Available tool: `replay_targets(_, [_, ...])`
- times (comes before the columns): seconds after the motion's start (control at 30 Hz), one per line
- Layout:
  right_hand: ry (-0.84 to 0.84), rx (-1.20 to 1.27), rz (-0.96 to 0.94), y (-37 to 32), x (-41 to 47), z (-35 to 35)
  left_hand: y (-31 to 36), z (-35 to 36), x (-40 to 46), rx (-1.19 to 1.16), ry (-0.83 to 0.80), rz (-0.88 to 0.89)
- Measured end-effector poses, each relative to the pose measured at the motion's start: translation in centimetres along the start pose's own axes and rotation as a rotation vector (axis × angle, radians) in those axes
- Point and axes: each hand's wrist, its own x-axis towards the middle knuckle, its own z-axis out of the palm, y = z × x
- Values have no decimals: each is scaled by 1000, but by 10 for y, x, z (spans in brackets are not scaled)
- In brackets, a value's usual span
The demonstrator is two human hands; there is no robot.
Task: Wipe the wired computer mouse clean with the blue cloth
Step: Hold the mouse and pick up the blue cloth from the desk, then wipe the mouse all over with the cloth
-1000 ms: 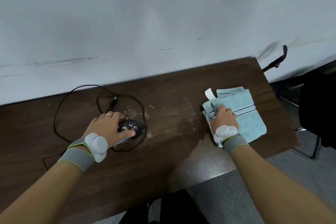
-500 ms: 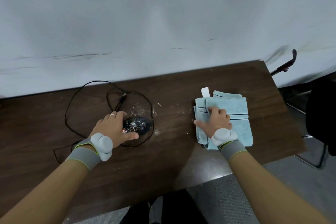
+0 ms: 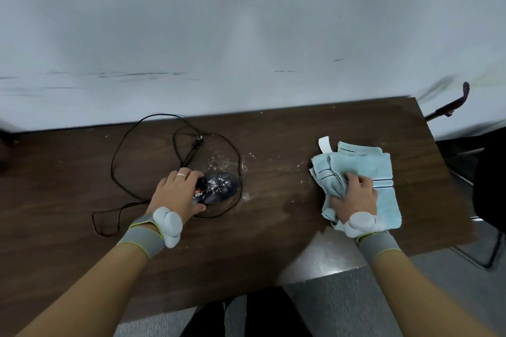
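A black wired mouse point(image 3: 219, 187), speckled with white dust, lies on the dark wooden table point(image 3: 82, 178). My left hand point(image 3: 178, 194) grips its left end, fingers over the top and thumb along the near side. Its black cable point(image 3: 142, 128) loops behind and around it. To the right lies the folded light blue cloth point(image 3: 380, 172) with dark stripes and a white tag. My right hand point(image 3: 356, 200) rests on the cloth's left part, fingers curled and bunching the fabric.
White powder point(image 3: 227, 161) is scattered on the table around the mouse and toward the cloth. A white wall rises right behind the table. A chair frame point(image 3: 449, 107) and dark seat stand off the table's right edge. Grey carpet lies below the near edge.
My right hand has curled its fingers and gathered the cloth's left part into a bunch, where before it lay flat on it. My left hand stays on the mouse.
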Motion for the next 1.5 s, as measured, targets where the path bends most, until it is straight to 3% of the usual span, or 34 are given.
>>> replay_targets(0.13, [-27, -72, -33, 1, -3, 0, -2, 5, 1, -23, 44, 19])
replay_targets(0.43, [-232, 284, -263, -70, -12, 0, 10, 15, 1, -105, 86, 94])
replay_targets(0.7, [-237, 163, -718, -139, -56, 36, 3, 22, 2, -111, 129, 122])
replay_targets(0.93, [-156, -189, -746, -129, -39, 37, -3, 24, 1, -132, 130, 153])
replay_targets(1.1, [-54, 36, -695, -136, -51, 28, -1, 22, 1, -141, 128, 155])
replay_targets(1.2, [-133, -36, -823, -129, -80, 44, -2, 24, 0, -167, 137, 154])
replay_targets(1.4, [-96, -228, -660, -128, -47, 41, -3, 23, 0, -168, 140, 162])
replay_targets(1.5, [-45, -14, -668, -132, -59, 38, -3, 23, 0, -164, 142, 158])
